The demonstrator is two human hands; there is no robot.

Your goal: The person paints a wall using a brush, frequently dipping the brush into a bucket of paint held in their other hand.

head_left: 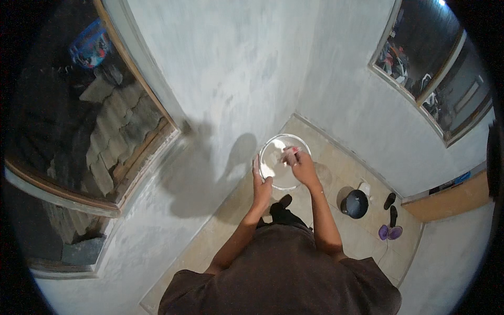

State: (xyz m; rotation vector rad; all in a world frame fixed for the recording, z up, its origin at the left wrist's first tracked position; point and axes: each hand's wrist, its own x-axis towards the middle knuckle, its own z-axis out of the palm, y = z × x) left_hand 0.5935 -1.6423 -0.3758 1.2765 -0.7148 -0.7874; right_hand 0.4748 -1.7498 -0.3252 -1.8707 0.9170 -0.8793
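Before me is a round white bucket [271, 138], with pale, wet-looking paint [271, 157] inside. My left hand [261, 185] holds it from the left, fingers along the outer wall and thumb at the near rim. Over the opening, my right hand [301, 163] is closed around a small object with a red part [294, 149], possibly a brush; the fingers hide most of it. White smears mark the fingers of that hand. A dark-shod foot [287, 201] shows just below the bucket.
Whitish walls [236, 59] meet at a corner ahead. Windows stand left [145, 90] and right [431, 88]. On the tiled floor [334, 232] are a black bucket [356, 204], a white item [364, 188], black sandals [390, 201] and purple slippers [395, 232]. A wooden panel [449, 199] edges the right.
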